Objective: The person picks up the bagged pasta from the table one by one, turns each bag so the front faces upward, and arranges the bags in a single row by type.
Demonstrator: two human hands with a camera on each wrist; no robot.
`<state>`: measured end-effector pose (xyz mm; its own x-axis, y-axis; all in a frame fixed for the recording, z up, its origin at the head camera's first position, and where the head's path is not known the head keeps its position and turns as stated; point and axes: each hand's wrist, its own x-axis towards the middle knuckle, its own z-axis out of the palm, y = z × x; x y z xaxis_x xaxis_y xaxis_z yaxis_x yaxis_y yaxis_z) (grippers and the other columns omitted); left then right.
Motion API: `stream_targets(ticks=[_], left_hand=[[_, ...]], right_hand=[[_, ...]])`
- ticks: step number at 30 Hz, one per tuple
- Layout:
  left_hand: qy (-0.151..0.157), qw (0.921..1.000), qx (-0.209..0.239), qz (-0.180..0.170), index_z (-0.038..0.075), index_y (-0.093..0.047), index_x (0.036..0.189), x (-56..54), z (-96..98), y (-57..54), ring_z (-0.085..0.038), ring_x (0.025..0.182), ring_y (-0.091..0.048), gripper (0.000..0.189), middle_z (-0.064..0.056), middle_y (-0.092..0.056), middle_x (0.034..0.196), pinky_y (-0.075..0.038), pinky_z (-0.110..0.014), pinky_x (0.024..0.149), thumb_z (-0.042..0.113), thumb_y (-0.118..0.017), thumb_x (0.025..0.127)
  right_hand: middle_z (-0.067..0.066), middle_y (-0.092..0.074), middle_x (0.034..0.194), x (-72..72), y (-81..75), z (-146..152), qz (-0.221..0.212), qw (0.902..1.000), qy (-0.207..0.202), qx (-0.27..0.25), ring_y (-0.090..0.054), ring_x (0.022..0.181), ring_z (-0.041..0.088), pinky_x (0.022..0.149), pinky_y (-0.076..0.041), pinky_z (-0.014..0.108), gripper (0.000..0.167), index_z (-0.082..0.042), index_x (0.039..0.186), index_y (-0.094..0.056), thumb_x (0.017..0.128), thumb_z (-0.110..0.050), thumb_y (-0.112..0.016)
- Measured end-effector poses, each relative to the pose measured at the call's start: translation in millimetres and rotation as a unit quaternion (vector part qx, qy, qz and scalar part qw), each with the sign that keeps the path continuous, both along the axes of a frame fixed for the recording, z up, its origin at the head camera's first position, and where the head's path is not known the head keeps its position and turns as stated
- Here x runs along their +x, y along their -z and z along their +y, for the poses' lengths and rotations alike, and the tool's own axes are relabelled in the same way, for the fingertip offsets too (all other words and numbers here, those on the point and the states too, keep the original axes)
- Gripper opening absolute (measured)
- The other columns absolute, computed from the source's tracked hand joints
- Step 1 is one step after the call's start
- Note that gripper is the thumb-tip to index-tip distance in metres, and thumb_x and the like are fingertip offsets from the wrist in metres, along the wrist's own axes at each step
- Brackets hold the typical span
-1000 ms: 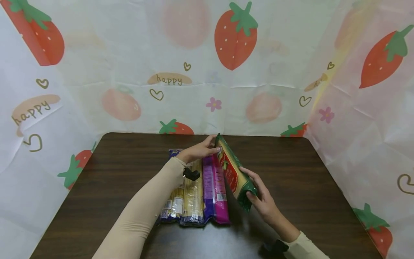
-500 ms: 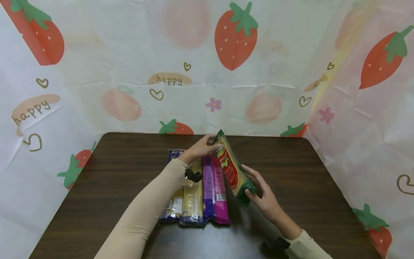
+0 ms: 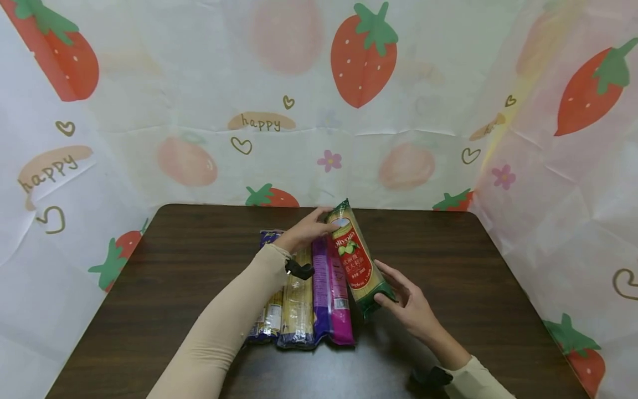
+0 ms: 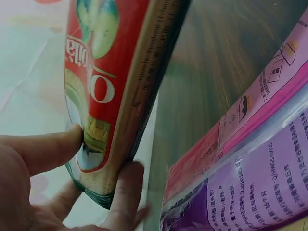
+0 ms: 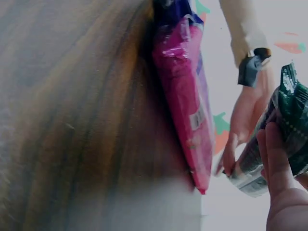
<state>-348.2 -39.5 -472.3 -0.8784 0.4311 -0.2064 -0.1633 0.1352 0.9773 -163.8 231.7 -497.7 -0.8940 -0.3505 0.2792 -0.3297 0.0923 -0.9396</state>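
A green-ended packet of spaghetti (image 3: 355, 257) with a red oval label is held up and tilted above the table, its label facing the head camera. My left hand (image 3: 306, 230) grips its far end; in the left wrist view the thumb and fingers (image 4: 127, 195) pinch that end from both sides. Around the near green end, my right hand (image 3: 408, 305) holds with thumb in front and fingers behind. Just left of it lies a pink and purple pasta packet (image 3: 333, 299), untouched. My left forearm hides part of the other packets.
Beside the pink and purple packet lie a clear packet of long pasta (image 3: 297, 310) and a blue-ended pasta packet (image 3: 269, 318), side by side on the dark wooden table (image 3: 164, 288). A strawberry-printed sheet (image 3: 209, 83) stands behind and at both sides.
Both hands have turned the spaghetti packet so its red label faces the head camera more squarely. Its near end has shifted slightly left. The other packets have stayed put.
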Motion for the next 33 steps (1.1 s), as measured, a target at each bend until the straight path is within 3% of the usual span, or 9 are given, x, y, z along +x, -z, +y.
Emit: stream_targets(ticks=[7, 10, 14, 18, 25, 33], left_hand=[[0.041, 0.9977, 0.046, -0.028, 0.027, -0.019, 0.173, -3.7, -0.5, 0.9, -0.039, 0.116, -0.07, 0.078, -0.029, -0.051, 0.148, -0.056, -0.056, 0.106, 0.01, -0.062, 0.11], [0.035, 0.9964, 0.071, -0.03, 0.027, -0.017, 0.174, -4.0, 2.9, 2.0, -0.04, 0.124, -0.066, 0.083, -0.03, -0.044, 0.153, -0.054, -0.055, 0.11, 0.004, -0.063, 0.108], [-0.008, 0.9947, 0.099, -0.025, 0.019, -0.016, 0.173, -3.2, 12.5, 6.3, -0.044, 0.138, -0.056, 0.088, -0.031, -0.033, 0.163, -0.049, -0.053, 0.115, 0.001, -0.068, 0.104], [-0.047, 0.9951, 0.086, -0.008, 0.015, -0.02, 0.171, 0.6, 21.9, 10.9, -0.045, 0.137, -0.055, 0.087, -0.03, -0.032, 0.166, -0.05, -0.053, 0.113, 0.006, -0.073, 0.102], [-0.083, 0.9937, 0.076, 0.002, 0.009, -0.024, 0.163, 8.0, 36.5, 11.6, -0.046, 0.142, -0.05, 0.08, -0.03, -0.032, 0.164, -0.048, -0.055, 0.115, 0.01, -0.075, 0.101], [-0.052, 0.9978, 0.04, 0.015, 0.008, -0.043, 0.159, 11.6, 47.8, 17.4, -0.045, 0.144, -0.049, 0.067, -0.031, -0.036, 0.164, -0.048, -0.056, 0.115, 0.007, -0.076, 0.101]], right_hand=[[0.027, -0.033, 0.17, -1.5, 5.9, 2.9, -0.015, 0.9997, -0.009, -0.015, -0.047, 0.145, 0.0, 0.099, -0.055, 0.022, 0.067, -0.005, 0.167, -0.036, 0.107, 0.0, -0.063], [0.027, -0.032, 0.17, -5.9, 6.3, 5.1, -0.023, 0.9996, -0.002, -0.019, -0.048, 0.144, 0.0, 0.101, -0.054, 0.02, 0.067, -0.005, 0.167, -0.035, 0.107, 0.0, -0.064], [0.028, -0.036, 0.167, -10.7, 4.8, 8.6, -0.049, 0.9988, 0.008, 0.002, -0.055, 0.134, 0.006, 0.098, -0.056, 0.022, 0.074, -0.007, 0.168, -0.034, 0.104, -0.003, -0.07], [0.025, -0.046, 0.158, -12.3, 4.3, 13.0, -0.077, 0.9955, 0.027, 0.048, -0.059, 0.12, 0.016, 0.092, -0.057, 0.027, 0.082, -0.014, 0.169, -0.035, 0.1, -0.01, -0.078], [0.019, -0.058, 0.151, -18.3, 9.9, 17.6, -0.026, 0.9923, 0.059, 0.105, -0.063, 0.12, 0.022, 0.096, -0.055, 0.027, 0.083, -0.011, 0.165, -0.042, 0.094, -0.007, -0.085], [0.021, -0.058, 0.149, -20.1, 17.4, 19.4, -0.032, 0.9905, 0.079, 0.108, -0.062, 0.121, 0.022, 0.096, -0.054, 0.024, 0.079, -0.005, 0.161, -0.045, 0.093, -0.006, -0.085]])
